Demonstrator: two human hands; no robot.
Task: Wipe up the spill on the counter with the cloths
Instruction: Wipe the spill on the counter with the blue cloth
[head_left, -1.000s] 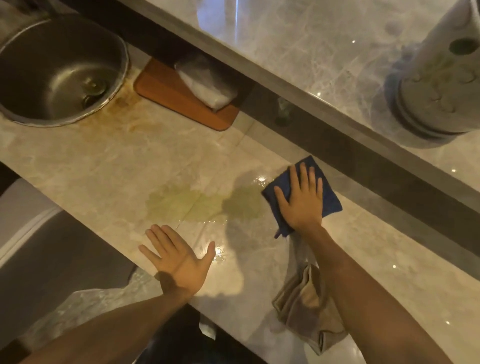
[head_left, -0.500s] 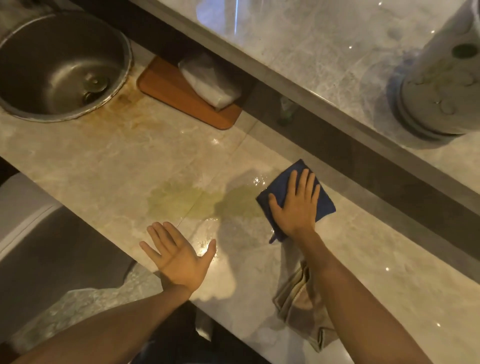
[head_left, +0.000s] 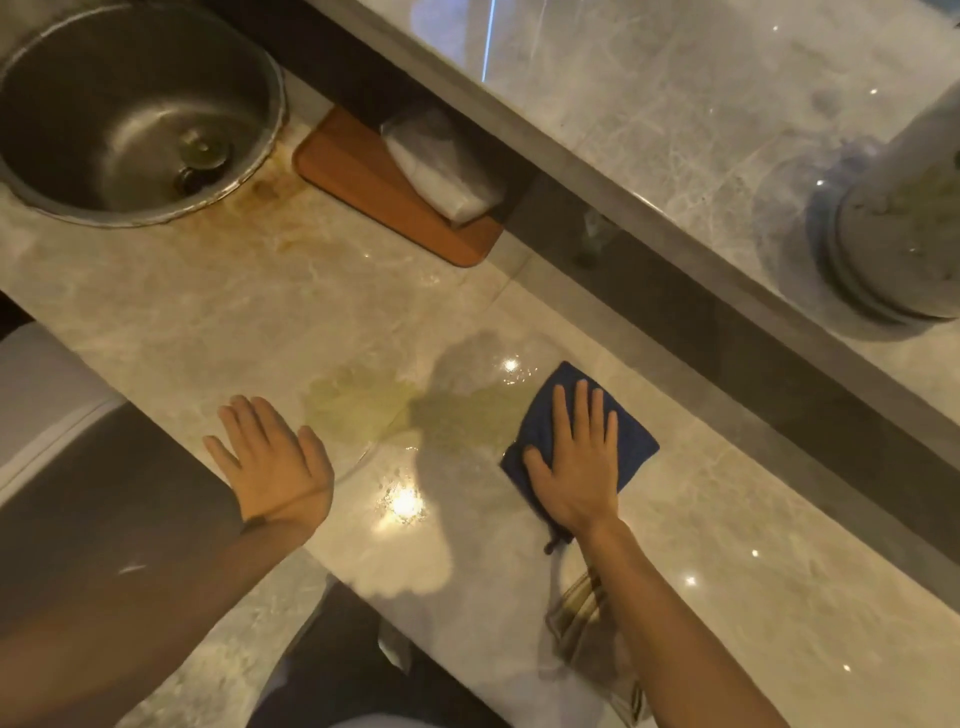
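A yellowish-green spill (head_left: 395, 415) lies on the pale marble counter (head_left: 234, 322). Just to its right my right hand (head_left: 574, 467) presses flat, fingers spread, on a folded dark blue cloth (head_left: 631, 449); the cloth's left edge touches the spill's right end. My left hand (head_left: 272, 462) rests flat and open on the counter's near edge, left of the spill, holding nothing. A beige cloth (head_left: 587, 629) lies crumpled on the counter under my right forearm, partly hidden by it.
A round steel sink (head_left: 130, 109) sits at the far left with brown staining beside it. A wooden board (head_left: 374, 202) holding a white packet (head_left: 441, 166) lies behind the spill. A raised marble ledge (head_left: 649, 130) carries a pale vessel (head_left: 898, 228) at right.
My right hand has slid the blue cloth slightly toward me and left, up against the spill. My left hand stays flat at the counter's edge. The view has shifted.
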